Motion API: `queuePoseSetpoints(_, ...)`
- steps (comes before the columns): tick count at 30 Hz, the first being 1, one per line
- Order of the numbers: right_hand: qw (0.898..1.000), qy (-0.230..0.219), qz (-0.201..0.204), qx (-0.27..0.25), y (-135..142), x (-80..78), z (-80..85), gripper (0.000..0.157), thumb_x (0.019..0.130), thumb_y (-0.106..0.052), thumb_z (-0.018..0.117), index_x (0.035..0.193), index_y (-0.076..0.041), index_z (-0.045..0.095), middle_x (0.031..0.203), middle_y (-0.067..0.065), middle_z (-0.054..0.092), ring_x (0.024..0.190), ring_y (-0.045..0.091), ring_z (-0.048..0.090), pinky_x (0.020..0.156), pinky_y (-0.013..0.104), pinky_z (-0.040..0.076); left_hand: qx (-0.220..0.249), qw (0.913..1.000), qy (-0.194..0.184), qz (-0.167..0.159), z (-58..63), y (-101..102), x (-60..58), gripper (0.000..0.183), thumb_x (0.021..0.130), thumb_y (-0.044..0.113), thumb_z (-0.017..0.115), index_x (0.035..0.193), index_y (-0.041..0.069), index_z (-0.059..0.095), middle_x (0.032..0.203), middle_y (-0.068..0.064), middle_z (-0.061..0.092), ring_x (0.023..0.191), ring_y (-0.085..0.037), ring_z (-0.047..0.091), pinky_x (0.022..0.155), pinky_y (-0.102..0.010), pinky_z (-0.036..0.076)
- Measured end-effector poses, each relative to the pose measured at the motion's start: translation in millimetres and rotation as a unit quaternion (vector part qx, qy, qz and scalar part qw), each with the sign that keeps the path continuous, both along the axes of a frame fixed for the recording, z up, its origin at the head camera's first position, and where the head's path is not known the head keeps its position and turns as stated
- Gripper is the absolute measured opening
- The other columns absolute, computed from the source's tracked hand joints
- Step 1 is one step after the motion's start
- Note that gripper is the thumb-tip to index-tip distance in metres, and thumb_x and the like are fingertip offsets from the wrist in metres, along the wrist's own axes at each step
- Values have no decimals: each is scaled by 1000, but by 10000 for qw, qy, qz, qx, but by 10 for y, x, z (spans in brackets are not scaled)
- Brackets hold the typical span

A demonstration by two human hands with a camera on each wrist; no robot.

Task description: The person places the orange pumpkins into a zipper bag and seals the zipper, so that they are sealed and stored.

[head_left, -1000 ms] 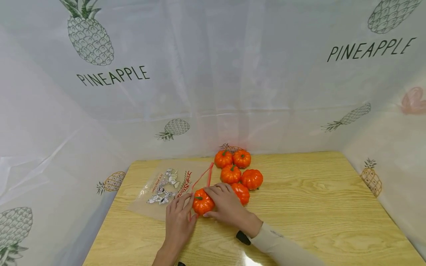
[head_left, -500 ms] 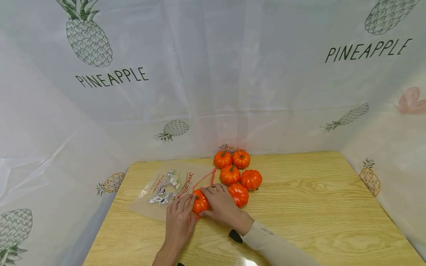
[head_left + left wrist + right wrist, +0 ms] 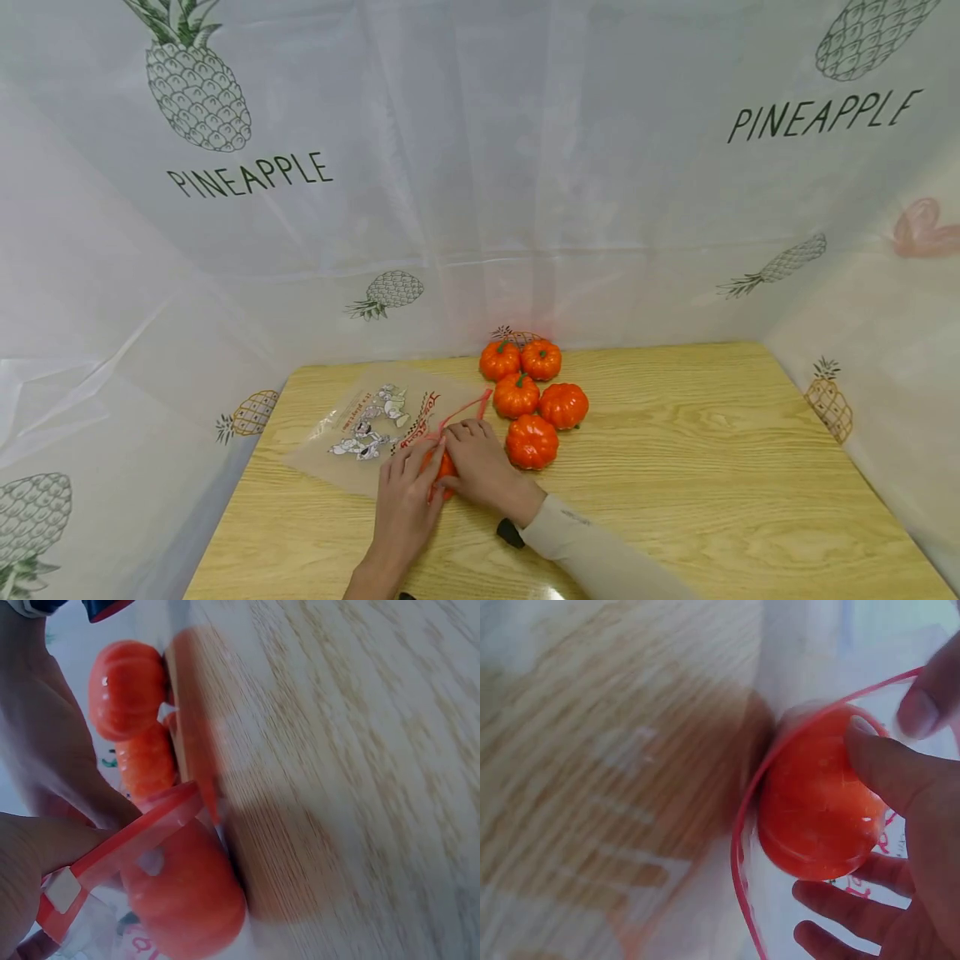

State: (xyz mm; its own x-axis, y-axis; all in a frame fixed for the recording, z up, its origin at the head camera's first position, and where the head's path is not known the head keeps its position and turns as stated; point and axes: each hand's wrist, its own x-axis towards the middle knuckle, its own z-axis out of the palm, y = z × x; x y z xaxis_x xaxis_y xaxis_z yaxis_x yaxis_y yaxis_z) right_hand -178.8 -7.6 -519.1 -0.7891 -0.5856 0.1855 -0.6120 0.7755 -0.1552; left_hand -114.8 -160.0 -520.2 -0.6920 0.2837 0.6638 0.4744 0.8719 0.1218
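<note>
A clear plastic zip bag (image 3: 321, 457) with cartoon print lies flat at the left of the table, its red-edged mouth facing right. My left hand (image 3: 405, 500) pinches the red edge strip (image 3: 142, 832), close to a white tab. A small orange toy pumpkin (image 3: 821, 802) sits inside the bag's mouth, behind the red rim in both wrist views. My right hand (image 3: 486, 467) grips that pumpkin, thumb on top and fingers around its far side. In the head view both hands cover most of it.
Several more orange pumpkins stand right of the bag: the closest pumpkin (image 3: 532, 442) is beside my right hand, another pumpkin (image 3: 564, 406) lies just behind it, and the rest reach the back edge. A pineapple-print sheet (image 3: 600, 200) walls off the wooden table (image 3: 697, 467).
My right hand has moved left with the pumpkin, from beside the bag's opening to inside its red rim. My left hand has stayed about where it was.
</note>
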Motion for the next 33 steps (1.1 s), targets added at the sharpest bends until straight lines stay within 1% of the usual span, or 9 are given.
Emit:
queuePoseSetpoints(2,10000,57,7,66,-15,-2,-15,66,87,-55,81,137,-14,67,132,3,67,127,26,57,112,46,42,4,10000,-49,9,-5,-7,-8,68,60,2,98,125,1,77,127,-10,68,114,-37,61,92,-49,45)
queuePoseSetpoints(6,9999,130,26,86,4,17,-22,72,90,-55,79,145,-12,62,133,4,65,128,27,56,113,47,41,53,9999,-99,21,-13,-20,-21,65,62,3,98,123,0,77,127,-11,69,115,-37,61,94,-49,44)
queuePoseSetpoints(8,9999,146,17,-30,40,40,-5,75,89,-54,80,147,-11,60,134,5,65,128,27,57,113,47,41,87,9999,-96,13,-17,-26,-26,61,63,6,99,120,-1,78,127,-11,69,115,-38,62,95,-49,44)
queuePoseSetpoints(11,9994,149,-43,-321,120,88,46,74,89,-51,82,146,-11,59,135,7,65,128,28,57,114,49,41,115,9999,-65,13,-27,-39,-29,58,63,9,100,117,-1,79,127,-11,68,113,-38,61,94,-49,44)
queuePoseSetpoints(17,9958,372,-201,-808,340,178,155,69,86,-41,87,142,-10,61,137,12,63,129,34,55,113,52,42,101,9999,-13,48,-29,-75,-39,65,57,-2,96,120,-1,78,128,-12,68,111,-38,60,92,-49,44)
queuePoseSetpoints(21,9931,416,-335,-1047,503,220,184,71,85,-37,90,142,-9,60,140,13,61,130,35,54,113,55,41,131,9999,-79,28,-21,-92,-52,65,58,-3,94,121,-1,77,128,-12,67,112,-38,60,92,-50,45)
queuePoseSetpoints(27,9888,407,-618,-1295,734,237,176,73,81,-33,93,143,-7,62,141,15,58,129,39,51,113,59,39,179,9998,-114,50,-25,-95,-60,64,59,-5,93,121,-2,77,127,-12,67,111,-37,61,91,-50,45)
queuePoseSetpoints(33,9865,607,-967,-1175,941,227,84,77,78,-33,95,141,-5,63,141,18,57,127,42,51,111,60,39,246,9994,-226,111,-32,-99,-63,67,59,-3,96,123,-1,77,127,-12,67,113,-37,60,93,-50,44)
